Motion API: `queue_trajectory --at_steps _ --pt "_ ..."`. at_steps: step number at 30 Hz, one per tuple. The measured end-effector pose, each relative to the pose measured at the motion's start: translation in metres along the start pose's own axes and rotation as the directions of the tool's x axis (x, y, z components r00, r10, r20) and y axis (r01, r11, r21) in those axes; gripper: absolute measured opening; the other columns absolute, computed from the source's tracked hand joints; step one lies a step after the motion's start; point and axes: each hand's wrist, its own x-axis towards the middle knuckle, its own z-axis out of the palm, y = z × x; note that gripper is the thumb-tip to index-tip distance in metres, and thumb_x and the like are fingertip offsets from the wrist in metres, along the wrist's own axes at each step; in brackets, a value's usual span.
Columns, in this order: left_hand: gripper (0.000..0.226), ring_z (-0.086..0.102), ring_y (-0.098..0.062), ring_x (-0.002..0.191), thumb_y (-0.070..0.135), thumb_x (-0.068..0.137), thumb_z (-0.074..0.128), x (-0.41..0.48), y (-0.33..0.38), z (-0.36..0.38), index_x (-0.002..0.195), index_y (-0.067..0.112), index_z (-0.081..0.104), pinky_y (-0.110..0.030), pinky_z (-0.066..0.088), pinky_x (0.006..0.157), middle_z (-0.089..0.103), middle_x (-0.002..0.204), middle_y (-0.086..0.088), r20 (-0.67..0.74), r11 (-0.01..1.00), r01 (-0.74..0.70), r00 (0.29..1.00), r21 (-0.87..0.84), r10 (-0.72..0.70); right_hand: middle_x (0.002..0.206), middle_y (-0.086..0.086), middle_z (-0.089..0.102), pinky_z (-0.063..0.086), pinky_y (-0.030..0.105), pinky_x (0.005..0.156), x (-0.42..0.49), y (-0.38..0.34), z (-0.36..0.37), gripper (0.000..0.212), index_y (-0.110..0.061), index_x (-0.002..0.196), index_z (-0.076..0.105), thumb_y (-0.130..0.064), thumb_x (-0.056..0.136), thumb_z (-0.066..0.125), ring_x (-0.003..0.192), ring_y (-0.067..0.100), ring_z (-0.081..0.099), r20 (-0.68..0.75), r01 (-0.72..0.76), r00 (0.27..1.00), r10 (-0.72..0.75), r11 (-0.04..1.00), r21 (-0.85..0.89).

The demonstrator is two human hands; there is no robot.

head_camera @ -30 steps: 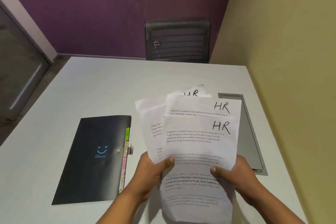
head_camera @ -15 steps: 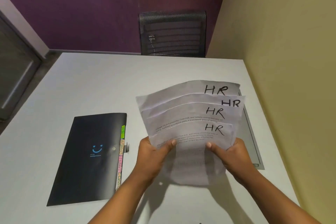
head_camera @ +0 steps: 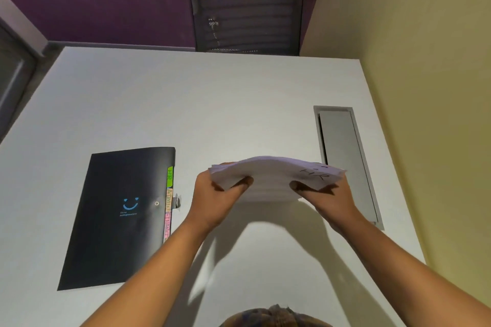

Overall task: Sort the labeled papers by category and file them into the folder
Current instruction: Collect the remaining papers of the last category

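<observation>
I hold the papers (head_camera: 276,180) between both hands above the surface (head_camera: 212,103), roughly level, near the front middle. The left hand (head_camera: 215,199) has its grip clamped on the left edge of the stack, thumb on top; the right hand (head_camera: 322,200) has its grip clamped on the right edge, just under a corner marked "HR". The folder (head_camera: 119,218) lies shut and flat to the left, apart from the stack, with its coloured tabs (head_camera: 168,203) showing along its right edge; the top green tab reads "HR".

Step in hand, as I judge it: squaring the HR sheets before filing

1. Keep both grips light, so the sheets can slide into line
2. Tap the lower edges on the surface until they are flush; the sheets bow in the middle, so I expect them to buckle under a hard squeeze
3. Pass the stack to one hand only after it is even
4. Free the other hand to open the folder at the green tab

Risk: loose outer sheets may fan or slip
</observation>
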Motion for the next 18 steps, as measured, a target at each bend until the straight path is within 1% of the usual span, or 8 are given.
queue_trajectory --at_steps 2,5,7,11,13,14,16,18 --pt "0.024 0.073 -0.026 0.095 0.012 0.078 0.081 0.005 -0.005 0.001 0.096 0.028 0.077 -0.047 0.058 0.085 0.078 0.096 0.006 -0.007 1.000 0.005 1.000 0.011 -0.005 0.091 -0.012 0.078 0.058 0.034 0.085 0.006 0.005 0.004 0.038 -0.030 0.094 0.071 0.000 0.074 0.084 0.091 0.009 0.074 -0.007 -0.041 0.999 0.041 0.999 0.006" --pt "0.031 0.073 -0.011 0.094 0.002 0.080 0.079 0.012 -0.010 0.002 0.093 0.030 0.074 -0.035 0.057 0.087 0.078 0.093 0.010 0.007 1.000 0.020 1.000 -0.010 -0.020 0.088 -0.018 0.077 0.058 0.038 0.088 0.011 0.008 0.009 0.040 -0.035 0.089 0.070 -0.001 0.073 0.085 0.087 0.002 0.073 -0.021 -0.080 0.997 0.080 0.997 -0.009" --pt "0.033 0.072 -0.009 0.092 0.000 0.080 0.078 0.014 -0.010 0.001 0.087 0.032 0.076 -0.032 0.056 0.085 0.078 0.091 0.011 0.005 0.999 0.023 1.000 -0.023 -0.023 0.085 -0.019 0.076 0.059 0.037 0.086 0.014 0.006 0.011 0.039 -0.034 0.088 0.070 0.000 0.074 0.083 0.085 0.000 0.072 -0.039 -0.069 0.997 0.069 0.998 -0.002" --pt "0.033 0.073 -0.014 0.091 0.002 0.081 0.077 0.015 -0.004 -0.001 0.088 0.034 0.078 -0.029 0.059 0.082 0.078 0.089 0.003 -0.006 0.996 -0.054 0.999 -0.075 0.053 0.089 -0.009 0.077 0.058 0.027 0.080 0.015 0.001 0.006 0.031 -0.032 0.086 0.075 -0.005 0.075 0.084 0.089 0.009 0.072 -0.102 0.025 0.995 -0.016 0.996 0.088" --pt "0.032 0.071 -0.012 0.087 0.004 0.082 0.078 0.021 -0.012 0.001 0.087 0.035 0.076 -0.033 0.057 0.078 0.076 0.088 0.000 -0.008 0.997 -0.082 0.997 -0.013 0.082 0.090 -0.010 0.077 0.058 0.022 0.079 0.016 0.003 0.010 0.033 -0.032 0.090 0.074 -0.003 0.076 0.083 0.091 0.007 0.073 -0.091 0.032 0.996 -0.023 0.995 0.096" --pt "0.029 0.070 -0.009 0.086 0.005 0.082 0.078 0.026 -0.020 0.003 0.088 0.034 0.074 -0.035 0.057 0.078 0.075 0.089 0.002 -0.012 0.998 -0.063 0.998 0.030 0.064 0.088 -0.015 0.077 0.057 0.017 0.077 0.019 0.008 0.014 0.036 -0.032 0.090 0.072 0.000 0.077 0.082 0.088 0.001 0.072 -0.099 -0.002 0.995 0.010 0.996 0.084" --pt "0.031 0.070 -0.002 0.090 0.009 0.082 0.079 0.033 -0.041 0.006 0.099 0.032 0.069 -0.033 0.057 0.082 0.075 0.092 0.013 -0.008 0.995 0.020 1.000 0.103 -0.019 0.081 -0.022 0.075 0.053 0.011 0.073 0.024 0.024 0.021 0.041 -0.033 0.090 0.064 0.002 0.078 0.080 0.081 -0.010 0.069 -0.114 -0.098 0.988 0.106 0.993 0.071" --pt "0.031 0.068 0.000 0.093 0.014 0.084 0.078 0.038 -0.061 0.007 0.108 0.030 0.066 -0.030 0.057 0.083 0.074 0.096 0.014 0.028 0.986 0.059 0.998 0.157 -0.065 0.085 -0.019 0.071 0.051 0.015 0.078 0.029 0.040 0.026 0.038 -0.034 0.089 0.061 -0.002 0.080 0.079 0.081 -0.010 0.067 -0.105 -0.187 0.976 0.193 0.980 0.062"
